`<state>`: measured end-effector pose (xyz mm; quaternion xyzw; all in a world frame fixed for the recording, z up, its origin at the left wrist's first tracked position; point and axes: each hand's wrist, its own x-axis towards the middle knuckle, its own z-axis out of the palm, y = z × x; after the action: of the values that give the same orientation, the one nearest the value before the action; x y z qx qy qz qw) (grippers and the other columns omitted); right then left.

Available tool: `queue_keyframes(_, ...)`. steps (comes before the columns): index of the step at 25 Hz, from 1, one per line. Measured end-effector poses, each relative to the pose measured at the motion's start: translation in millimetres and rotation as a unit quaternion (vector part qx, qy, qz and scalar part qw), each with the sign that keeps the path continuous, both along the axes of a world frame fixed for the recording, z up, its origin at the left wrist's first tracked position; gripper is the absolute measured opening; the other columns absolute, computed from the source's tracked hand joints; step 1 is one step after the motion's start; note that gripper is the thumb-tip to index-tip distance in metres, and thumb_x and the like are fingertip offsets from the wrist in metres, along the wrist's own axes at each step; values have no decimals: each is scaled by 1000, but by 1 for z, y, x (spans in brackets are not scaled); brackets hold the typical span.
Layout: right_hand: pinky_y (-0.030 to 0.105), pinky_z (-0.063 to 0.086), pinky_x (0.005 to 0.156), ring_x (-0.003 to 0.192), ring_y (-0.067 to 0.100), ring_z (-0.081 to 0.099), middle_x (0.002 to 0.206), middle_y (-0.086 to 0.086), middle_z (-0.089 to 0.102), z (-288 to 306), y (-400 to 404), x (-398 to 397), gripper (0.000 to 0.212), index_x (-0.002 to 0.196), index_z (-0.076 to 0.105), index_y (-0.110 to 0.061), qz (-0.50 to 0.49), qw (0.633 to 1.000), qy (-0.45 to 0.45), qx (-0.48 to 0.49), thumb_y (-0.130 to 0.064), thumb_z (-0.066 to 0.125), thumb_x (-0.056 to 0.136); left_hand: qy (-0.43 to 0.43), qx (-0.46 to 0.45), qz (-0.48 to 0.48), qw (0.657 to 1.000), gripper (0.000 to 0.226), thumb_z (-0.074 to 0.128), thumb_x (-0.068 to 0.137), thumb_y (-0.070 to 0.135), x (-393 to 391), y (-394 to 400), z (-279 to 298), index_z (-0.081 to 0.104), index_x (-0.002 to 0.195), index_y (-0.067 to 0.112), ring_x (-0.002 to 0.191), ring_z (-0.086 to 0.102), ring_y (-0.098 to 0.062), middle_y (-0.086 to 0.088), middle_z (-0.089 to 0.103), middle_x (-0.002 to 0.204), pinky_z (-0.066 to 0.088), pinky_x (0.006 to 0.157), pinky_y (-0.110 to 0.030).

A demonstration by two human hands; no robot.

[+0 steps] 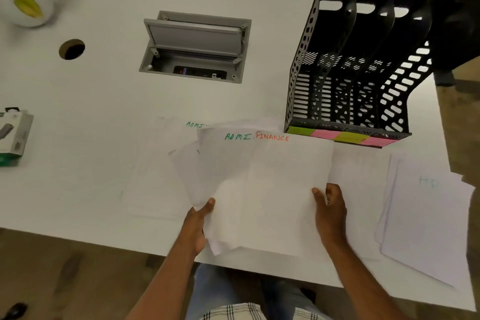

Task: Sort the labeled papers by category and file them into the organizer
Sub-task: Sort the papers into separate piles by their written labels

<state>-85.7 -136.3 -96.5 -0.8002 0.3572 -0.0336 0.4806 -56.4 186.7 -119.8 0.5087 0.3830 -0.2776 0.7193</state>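
Both hands clamp fanned papers point(259, 189) | left hand point(200, 223), right hand point(330, 213) at near edge | organizer point(358, 73) ahead-right, nearer right hand

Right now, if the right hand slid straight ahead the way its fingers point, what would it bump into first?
Probably the black organizer. The right hand points up and slightly left over the FINANCE paper it holds, toward the organizer's front edge, though depth is hard to judge.

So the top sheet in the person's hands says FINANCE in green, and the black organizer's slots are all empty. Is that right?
Not quite. The head view shows FINANCE written in orange-red on the top sheet; green is the ADMI sheet behind it. The rest holds: both the left hand and right hand hold the papers, and the black organizer looks empty.
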Motion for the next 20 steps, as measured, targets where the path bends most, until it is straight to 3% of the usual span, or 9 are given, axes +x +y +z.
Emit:
queue_keyframes(3,12,41,69,81,-8,60,92,-14,63,-2,5,3,11,104,56,-21,-31,999,-11,-13,-32,56,100,7,-55,58,997,40,70,91,28,2,24,-5,68,126,10,117,67,-36,-18,70,129,54,97,-54)
queue_keyframes(6,8,40,72,85,8,59,99,-7,63,-5,25,8,17,110,57,-17,-30,998,-14,-47,-32,55,101,31,-126,108,986,40,62,95,29,13,56,-7,67,131,11,130,57,-39,-19,63,138,40,111,-61)
queue_keyframes(7,12,43,74,88,13,60,101,-6,64,-7,36,11,19,112,57,-17,-28,998,-12,-50,-32,53,102,39,-141,112,983,44,60,96,31,19,69,-6,64,135,12,134,53,-41,-19,61,140,37,113,-63)
queue_keyframes(9,25,48,81,94,19,63,106,-2,66,-13,63,17,22,117,55,-17,-19,998,-2,-61,-33,50,103,39,-169,115,978,45,58,98,30,29,99,-4,61,138,11,129,57,-45,-21,62,139,46,104,-66)
queue_keyframes(11,31,48,87,102,26,64,115,6,68,-20,90,21,26,121,54,-15,-5,997,15,-76,-33,48,104,20,-153,101,983,41,57,100,26,38,132,-3,60,138,12,121,63,-43,-19,67,132,55,91,-62)
queue_keyframes(14,35,46,92,113,34,61,124,16,64,-30,126,30,31,128,51,-8,8,996,37,-74,-27,51,103,-22,-78,29,996,43,66,91,21,51,171,3,63,133,13,116,67,-37,-17,71,127,57,91,-57)
queue_keyframes(18,51,45,98,122,40,49,134,18,54,-26,152,50,58,136,48,-9,-28,972,140,-185,-17,76,85,-17,-12,-28,999,59,76,80,24,60,193,2,61,135,9,115,66,-39,-20,70,127,51,101,-58)
queue_keyframes(20,44,50,91,117,35,56,129,10,58,-15,167,54,43,130,54,-16,-45,990,69,-114,-24,70,91,-17,-11,-56,998,61,77,81,27,63,197,-2,59,137,12,118,65,-40,-18,69,129,47,105,-61)
